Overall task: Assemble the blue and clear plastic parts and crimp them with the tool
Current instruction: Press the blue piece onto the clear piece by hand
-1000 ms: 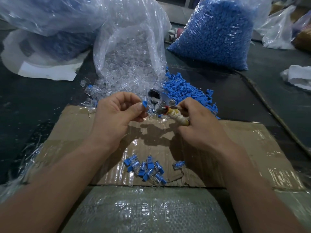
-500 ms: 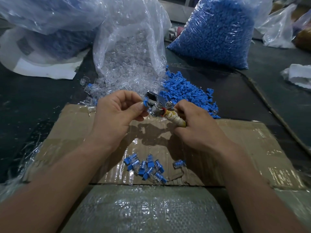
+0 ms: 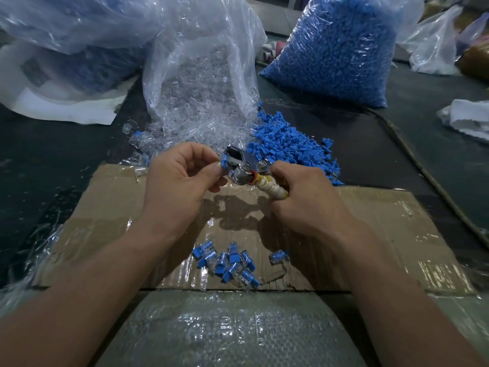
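Assembled parts (image 3: 229, 264) on cardboard (image 3: 397, 229), dark table (image 3: 53, 168)

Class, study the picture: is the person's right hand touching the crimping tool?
Touching. In the head view the right hand grips the tool, its fingers curled round the pale wrapped handle.

Left hand (image 3: 180, 181) and right hand (image 3: 304, 205) are both bare. Left forearm (image 3: 79, 287) and right forearm (image 3: 397, 287) are likewise bare up to the frame's lower corners. Fingers slender. Left thumbnail (image 3: 216, 169) trimmed short, plain. Knuckle creases visible on both hands.
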Tool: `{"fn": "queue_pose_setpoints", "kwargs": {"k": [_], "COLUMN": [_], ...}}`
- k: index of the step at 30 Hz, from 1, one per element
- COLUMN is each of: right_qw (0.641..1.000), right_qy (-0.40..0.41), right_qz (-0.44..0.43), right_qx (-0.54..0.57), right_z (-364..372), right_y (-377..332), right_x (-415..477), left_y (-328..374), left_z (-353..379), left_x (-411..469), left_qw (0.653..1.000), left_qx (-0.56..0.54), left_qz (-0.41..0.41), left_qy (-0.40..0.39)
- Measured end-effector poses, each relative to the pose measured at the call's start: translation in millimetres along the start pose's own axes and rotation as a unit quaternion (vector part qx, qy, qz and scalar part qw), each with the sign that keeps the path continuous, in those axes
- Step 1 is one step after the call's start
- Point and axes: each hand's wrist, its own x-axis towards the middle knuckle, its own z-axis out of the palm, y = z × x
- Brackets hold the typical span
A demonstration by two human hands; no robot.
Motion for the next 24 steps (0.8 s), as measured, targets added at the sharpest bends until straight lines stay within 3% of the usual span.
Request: {"fn": "queue_pose_setpoints", "kwargs": {"k": [14, 19, 24], "right_qw": [0.999, 0.999, 0.997], "right_qy": [0.041, 0.016, -0.042], "right_qz": [-0.02, 0.03, 0.066], "right_qx": [-0.016, 0.014, -0.009], "right_z": [4.6, -5.0, -15.9], "right_y": [3.5, 14.2, 20.0], "right_x": [1.6, 2.6, 1.7], "left_y": [3.4, 5.8, 14.5], "left_z": [0.1, -2.7, -7.8], "left_x": [-0.9, 1.6, -0.6], "left_qw": [1.0, 0.999, 0.992], "left_qx": [0.013, -0.013, -0.018], "left_qz": [-0.008, -0.031, -0.104], "left_qy": [0.018, 0.025, -0.073]}}
